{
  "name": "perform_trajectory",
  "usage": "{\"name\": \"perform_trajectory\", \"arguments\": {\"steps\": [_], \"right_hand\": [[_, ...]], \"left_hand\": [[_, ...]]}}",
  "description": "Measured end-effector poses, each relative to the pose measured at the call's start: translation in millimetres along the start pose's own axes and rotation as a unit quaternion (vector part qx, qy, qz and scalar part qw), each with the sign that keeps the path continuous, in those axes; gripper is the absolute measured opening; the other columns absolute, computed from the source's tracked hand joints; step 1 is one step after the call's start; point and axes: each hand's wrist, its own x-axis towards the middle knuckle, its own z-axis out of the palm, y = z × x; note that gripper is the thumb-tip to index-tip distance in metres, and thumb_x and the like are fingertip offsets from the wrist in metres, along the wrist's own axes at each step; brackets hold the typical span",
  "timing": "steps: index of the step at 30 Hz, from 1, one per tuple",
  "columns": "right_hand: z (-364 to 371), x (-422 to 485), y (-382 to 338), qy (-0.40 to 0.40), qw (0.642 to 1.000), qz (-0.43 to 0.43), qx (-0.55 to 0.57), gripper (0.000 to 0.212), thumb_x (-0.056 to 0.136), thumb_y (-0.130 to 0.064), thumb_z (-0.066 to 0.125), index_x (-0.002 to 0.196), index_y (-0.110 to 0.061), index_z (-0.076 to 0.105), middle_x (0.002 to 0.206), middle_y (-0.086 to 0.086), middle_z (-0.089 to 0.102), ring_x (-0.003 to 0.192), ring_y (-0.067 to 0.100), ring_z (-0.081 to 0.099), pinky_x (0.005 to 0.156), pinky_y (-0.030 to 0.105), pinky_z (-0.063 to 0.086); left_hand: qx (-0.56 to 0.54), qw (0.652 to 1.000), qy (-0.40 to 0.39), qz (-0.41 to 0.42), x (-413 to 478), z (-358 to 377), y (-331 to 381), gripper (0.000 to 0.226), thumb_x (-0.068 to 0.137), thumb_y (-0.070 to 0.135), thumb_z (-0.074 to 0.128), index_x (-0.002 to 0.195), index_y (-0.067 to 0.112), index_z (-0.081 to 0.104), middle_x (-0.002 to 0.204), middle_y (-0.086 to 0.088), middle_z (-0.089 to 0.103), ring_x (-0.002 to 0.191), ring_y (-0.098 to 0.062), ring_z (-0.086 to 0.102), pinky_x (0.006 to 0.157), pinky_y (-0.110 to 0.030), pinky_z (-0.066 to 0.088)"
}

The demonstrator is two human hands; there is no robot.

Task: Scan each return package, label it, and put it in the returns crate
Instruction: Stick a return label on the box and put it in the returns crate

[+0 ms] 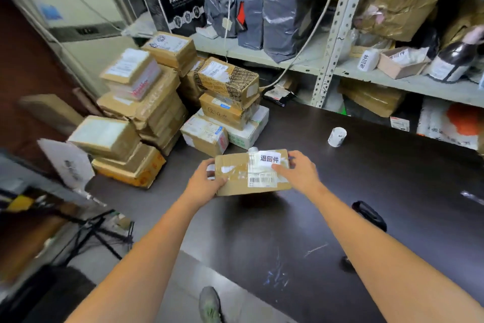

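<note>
Small brown cardboard box (235, 183) w/ white printed label (269, 159) is gripped at left end by left hand (207, 178), at right end by right hand (301, 170), over dark counter (366, 165).

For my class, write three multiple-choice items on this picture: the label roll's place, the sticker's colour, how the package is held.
1. The label roll stands: A on the package; B on the dark table, beyond the package; C in the left hand.
2. The sticker touched by the thumb of the right hand is: A yellow; B red; C white.
3. The package is: A gripped by both hands; B lying untouched; C gripped one-handed.
Key: 1 B, it stands on the table past the package; 2 C, white with black characters; 3 A, a hand grips each end.
</note>
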Motion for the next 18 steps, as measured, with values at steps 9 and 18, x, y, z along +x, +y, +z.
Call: {"name": "perform_trajectory", "arguments": {"steps": [9, 18], "right_hand": [[128, -94, -137, -0.150, 0.969, -0.185, -0.068, 0.048, 0.083, -0.042, 0.073, 0.124, -0.021, 0.059, 0.115, -0.004, 0.067, 0.106, 0.019, 0.061, 0.093, 0.039, 0.049], [319, -276, -224, -0.271, 0.903, -0.311, -0.116, 0.046, 0.085, -0.040, 0.070, 0.126, -0.022, 0.061, 0.113, -0.009, 0.067, 0.103, 0.013, 0.061, 0.091, 0.034, 0.050]], "left_hand": [[-0.045, 0.971, 0.236, -0.012, -140, -157, -74, 0.055, 0.086, 0.026, 0.070, 0.136, 0.029, 0.047, 0.119, 0.003, 0.060, 0.107, -0.018, 0.059, 0.086, -0.046, 0.056], [-0.086, 0.914, 0.390, -0.071, -328, -309, -220, 0.054, 0.089, 0.028, 0.068, 0.138, 0.026, 0.048, 0.128, 0.003, 0.058, 0.114, -0.019, 0.056, 0.094, -0.044, 0.053]]}}
